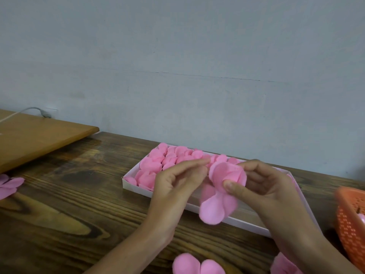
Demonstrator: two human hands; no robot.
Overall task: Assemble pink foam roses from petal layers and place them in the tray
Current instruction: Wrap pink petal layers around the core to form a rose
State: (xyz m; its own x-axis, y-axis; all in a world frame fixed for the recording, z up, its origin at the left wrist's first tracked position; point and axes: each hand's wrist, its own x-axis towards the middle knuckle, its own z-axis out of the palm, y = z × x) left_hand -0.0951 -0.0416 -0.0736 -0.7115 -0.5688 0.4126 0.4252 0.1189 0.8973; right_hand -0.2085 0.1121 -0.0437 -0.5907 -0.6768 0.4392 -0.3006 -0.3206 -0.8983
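A half-formed pink foam rose (223, 186) hangs in the air above the white tray (138, 189). My right hand (264, 186) pinches its wrapped upper part between thumb and fingers. Loose petals droop below the grip. My left hand (177, 182) is at the rose's left side, its fingertips touching the top petals. Several finished pink roses (158, 165) fill the far left part of the tray.
Flat pink petal layers lie at the table's front edge (197, 265), at the front right (282, 264) and at the far left (9, 184). An orange mesh basket (350, 222) stands at the right edge. A lighter wooden board (39, 137) lies back left.
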